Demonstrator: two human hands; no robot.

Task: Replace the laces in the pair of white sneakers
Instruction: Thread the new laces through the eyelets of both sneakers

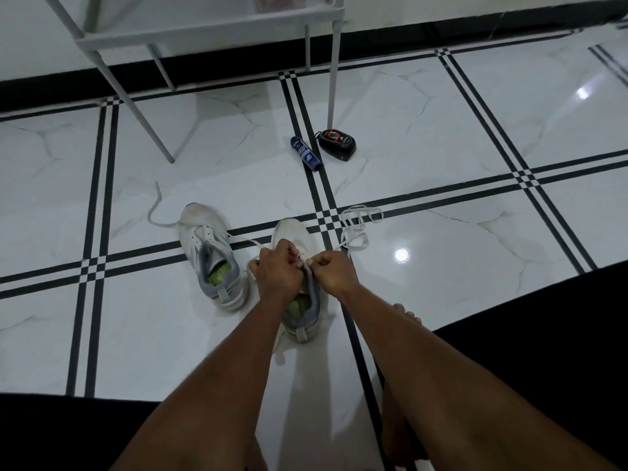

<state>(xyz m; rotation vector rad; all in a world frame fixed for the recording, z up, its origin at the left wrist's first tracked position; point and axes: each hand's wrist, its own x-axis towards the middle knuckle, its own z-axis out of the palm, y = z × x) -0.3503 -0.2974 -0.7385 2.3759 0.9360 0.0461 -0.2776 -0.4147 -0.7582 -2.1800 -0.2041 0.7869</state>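
Gripping the lace over the near sneaker, I see my left hand and right hand pinching it; slack trails toward 1 o'clock, nearer the right hand. Sneaker 2 sits at 9 o'clock.

blue tube beside black case, near rack leg

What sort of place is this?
Probably a room at home: a glossy marble-look tiled floor, a white metal rack by the wall, and a shoe polish bottle lying near the sneakers.
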